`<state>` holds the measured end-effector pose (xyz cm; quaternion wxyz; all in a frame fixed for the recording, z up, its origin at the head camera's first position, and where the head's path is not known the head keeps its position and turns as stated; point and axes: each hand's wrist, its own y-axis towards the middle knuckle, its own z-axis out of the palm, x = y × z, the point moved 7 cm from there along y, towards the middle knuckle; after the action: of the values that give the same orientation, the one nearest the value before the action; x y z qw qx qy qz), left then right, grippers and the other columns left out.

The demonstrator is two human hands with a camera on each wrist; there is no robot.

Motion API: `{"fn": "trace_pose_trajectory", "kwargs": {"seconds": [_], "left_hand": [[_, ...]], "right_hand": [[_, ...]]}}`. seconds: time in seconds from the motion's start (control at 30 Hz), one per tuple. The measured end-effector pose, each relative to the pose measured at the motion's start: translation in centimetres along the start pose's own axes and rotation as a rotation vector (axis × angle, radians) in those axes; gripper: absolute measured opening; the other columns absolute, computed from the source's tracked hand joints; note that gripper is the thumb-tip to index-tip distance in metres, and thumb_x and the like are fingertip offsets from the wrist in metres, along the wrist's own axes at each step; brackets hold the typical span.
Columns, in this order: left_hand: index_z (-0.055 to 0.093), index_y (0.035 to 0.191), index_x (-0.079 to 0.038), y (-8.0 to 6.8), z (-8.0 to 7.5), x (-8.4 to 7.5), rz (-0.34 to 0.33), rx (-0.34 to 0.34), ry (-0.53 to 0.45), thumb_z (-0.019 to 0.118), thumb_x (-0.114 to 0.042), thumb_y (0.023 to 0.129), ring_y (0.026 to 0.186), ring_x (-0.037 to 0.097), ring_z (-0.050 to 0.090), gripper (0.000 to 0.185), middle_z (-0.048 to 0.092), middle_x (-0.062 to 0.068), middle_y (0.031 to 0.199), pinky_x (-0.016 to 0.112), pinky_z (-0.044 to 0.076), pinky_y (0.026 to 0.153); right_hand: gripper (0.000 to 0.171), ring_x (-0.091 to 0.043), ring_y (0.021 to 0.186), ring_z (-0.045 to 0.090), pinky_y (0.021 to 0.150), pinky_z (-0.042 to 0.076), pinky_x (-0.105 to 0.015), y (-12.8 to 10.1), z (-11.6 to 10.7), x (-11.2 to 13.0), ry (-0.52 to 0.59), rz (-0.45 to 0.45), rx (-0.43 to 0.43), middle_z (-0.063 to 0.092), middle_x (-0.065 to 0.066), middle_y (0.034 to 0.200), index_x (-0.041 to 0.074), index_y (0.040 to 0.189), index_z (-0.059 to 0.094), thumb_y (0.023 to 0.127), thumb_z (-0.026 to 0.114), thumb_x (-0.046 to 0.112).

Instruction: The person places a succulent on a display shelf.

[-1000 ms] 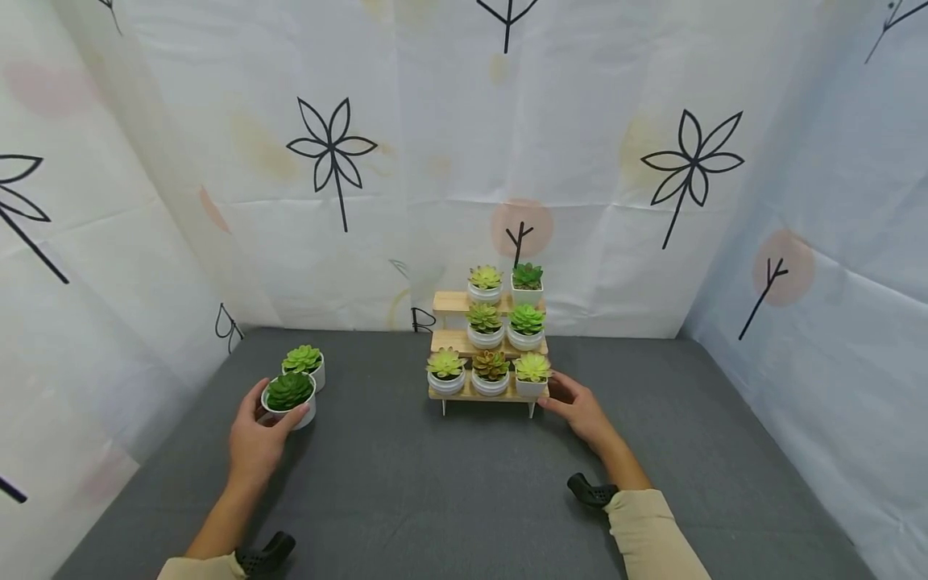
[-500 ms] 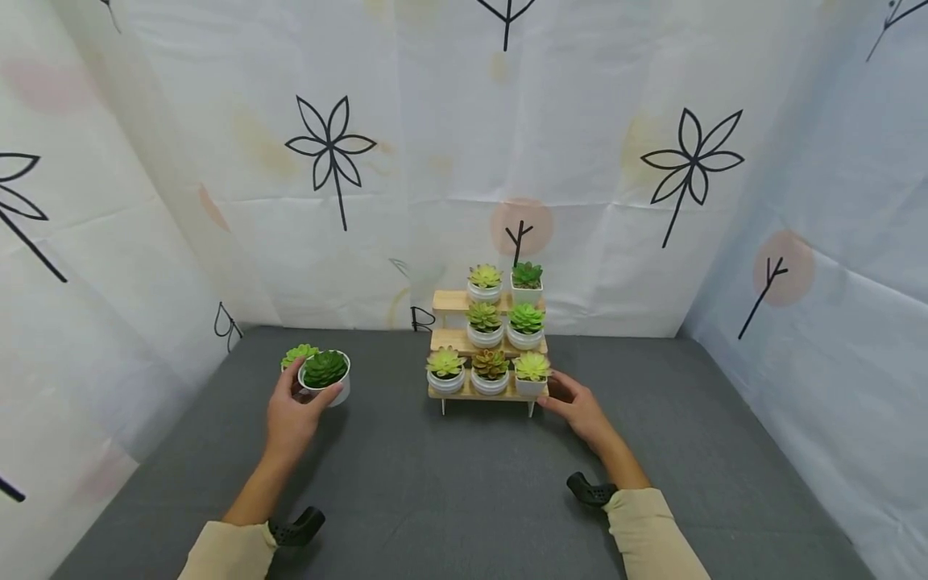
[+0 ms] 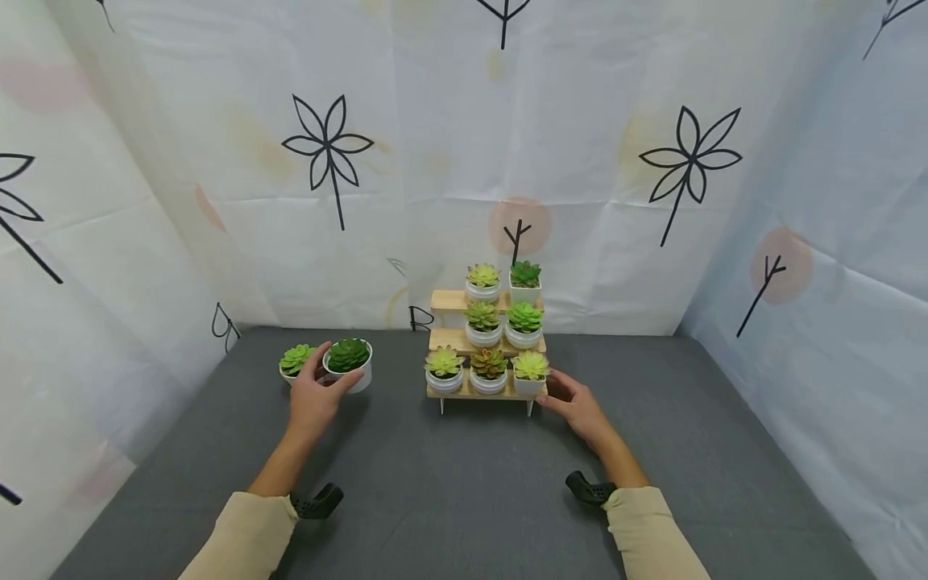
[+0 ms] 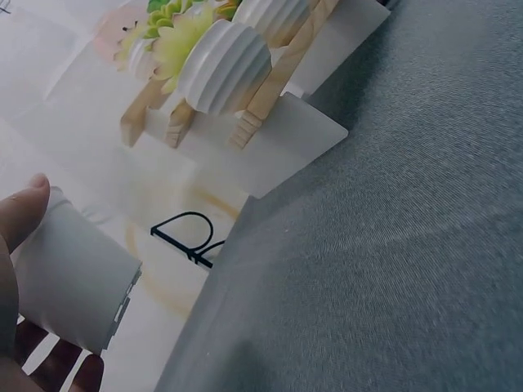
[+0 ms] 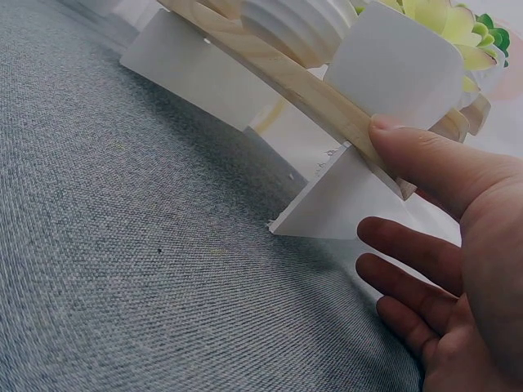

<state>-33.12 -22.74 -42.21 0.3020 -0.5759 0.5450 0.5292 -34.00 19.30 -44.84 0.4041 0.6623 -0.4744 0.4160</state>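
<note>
My left hand (image 3: pixel 313 407) grips a white round pot holding a dark green succulent (image 3: pixel 348 355), thumb and fingers round its sides. In the left wrist view the pot's smooth wall (image 4: pixel 73 273) shows above the cloth. Left of that hand stands a light green potted succulent (image 3: pixel 296 360), partly covered by the fingers. My right hand (image 3: pixel 580 412) holds the right end of a three-step wooden plant stand (image 3: pixel 449 301). Its thumb (image 5: pixel 409 147) presses the lowest shelf's edge beside a square white pot (image 5: pixel 396 65); the other fingers spread below, near the white side leg (image 5: pixel 327 204).
Several potted succulents fill the stand: two on top, two in the middle, three on the lowest shelf, including a brownish one (image 3: pixel 489 365). Bare wood shows at the left of the upper two shelves. Grey cloth (image 3: pixel 449 491) covers the table; patterned white fabric (image 3: pixel 435 161) walls it behind and at both sides.
My left hand has carried the dark green succulent rightward and farther back, past the light green one toward the stand. The right hand stays at the stand's right end.
</note>
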Motion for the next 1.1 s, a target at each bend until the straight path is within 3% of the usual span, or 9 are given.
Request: {"fn": "trace_pose_trajectory", "kwargs": {"seconds": [0.2, 0.43, 0.53, 0.8, 1.1], "left_hand": [[0.036, 0.151, -0.012, 1.3, 1.2, 0.1, -0.002, -0.005, 0.001, 0.077, -0.029, 0.085, 0.116, 0.033, 0.053, 0.08, 0.047, 0.021, 0.134, 0.013, 0.045, 0.071], [0.037, 0.151, -0.012, 2.8, 3.1, -0.2, 0.001, -0.024, 0.026, 0.078, -0.033, 0.084, 0.122, 0.031, 0.048, 0.081, 0.044, 0.018, 0.14, 0.043, 0.048, 0.086], [0.037, 0.15, -0.012, 3.2, 3.7, -0.9, 0.012, -0.036, 0.034, 0.078, -0.033, 0.084, 0.123, 0.032, 0.048, 0.081, 0.045, 0.018, 0.14, 0.049, 0.048, 0.088], [0.039, 0.149, -0.009, 4.2, 5.6, -2.5, 0.037, -0.02, 0.071, 0.078, -0.033, 0.083, 0.122, 0.033, 0.048, 0.08, 0.047, 0.019, 0.138, 0.049, 0.048, 0.086], [0.039, 0.149, -0.009, 4.6, 7.4, -4.4, 0.061, 0.001, 0.072, 0.079, -0.035, 0.082, 0.119, 0.032, 0.049, 0.082, 0.052, 0.019, 0.133, 0.046, 0.048, 0.088]], "right_hand": [[0.059, -0.042, 0.119, 0.051, 0.094, 0.044, -0.048, -0.1, -0.1, 0.0, 0.002, 0.007, 0.001, 0.052, -0.03, 0.132, -0.007, 0.143, 0.042, 0.092, 0.067, 0.008], [0.058, -0.042, 0.118, 0.052, 0.094, 0.044, -0.048, -0.2, -0.1, 0.1, -0.003, -0.013, 0.0, 0.053, -0.029, 0.131, -0.006, 0.142, 0.043, 0.092, 0.068, 0.009], [0.057, -0.042, 0.118, 0.052, 0.093, 0.045, -0.047, -0.1, 0.0, 0.3, -0.002, -0.028, 0.004, 0.054, -0.03, 0.13, -0.006, 0.141, 0.044, 0.091, 0.068, 0.009], [0.056, -0.042, 0.116, 0.054, 0.09, 0.047, -0.042, -0.2, 0.0, 0.7, 0.007, -0.058, 0.009, 0.055, -0.029, 0.129, -0.007, 0.141, 0.045, 0.091, 0.068, 0.008], [0.058, -0.043, 0.117, 0.053, 0.091, 0.046, -0.044, -0.2, 0.0, 0.4, 0.01, -0.042, 0.011, 0.053, -0.031, 0.13, -0.007, 0.142, 0.043, 0.091, 0.068, 0.007]]}}
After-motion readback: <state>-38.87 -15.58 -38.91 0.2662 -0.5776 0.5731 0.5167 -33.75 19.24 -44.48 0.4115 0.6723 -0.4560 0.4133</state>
